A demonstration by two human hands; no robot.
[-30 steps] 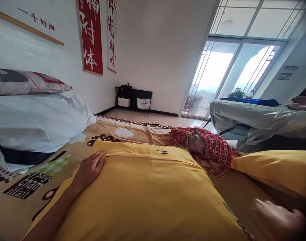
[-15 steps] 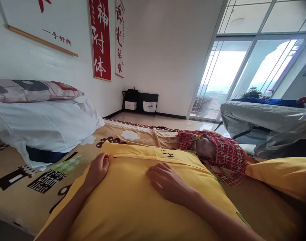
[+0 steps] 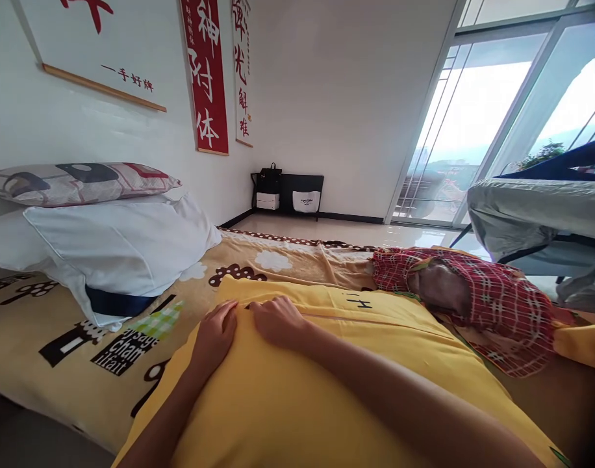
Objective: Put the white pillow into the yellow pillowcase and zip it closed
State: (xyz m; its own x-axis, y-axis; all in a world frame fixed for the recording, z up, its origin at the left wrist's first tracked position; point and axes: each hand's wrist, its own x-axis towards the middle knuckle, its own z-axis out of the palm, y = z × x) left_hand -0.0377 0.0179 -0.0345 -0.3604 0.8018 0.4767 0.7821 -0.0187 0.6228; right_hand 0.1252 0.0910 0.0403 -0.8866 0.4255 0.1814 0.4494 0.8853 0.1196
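A plump yellow pillow [image 3: 278, 403] lies in front of me, with a zipper seam [image 3: 336, 317] along its far side and small dark lettering beyond that. My left hand [image 3: 218, 333] grips the pillow's far left corner, fingers pressed together against the cloth. Just to its right, my right hand [image 3: 279, 320] is closed at the left end of the zipper. Its fingers are curled down and the fingertips are partly hidden. The right forearm crosses over the pillow's top.
On the patterned bedspread [image 3: 273, 261] a white pillow [image 3: 117, 240] carries a patterned pillow [image 3: 83, 184] at left. A red plaid cloth [image 3: 506, 312] lies at right, near another yellow fabric piece [image 3: 584, 341]. Beyond stands a plastic-covered table [image 3: 536, 208].
My right hand has moved left across the pillow to the zipper's left end, beside my left hand. The left hand keeps its corner. The view has shifted slightly right.
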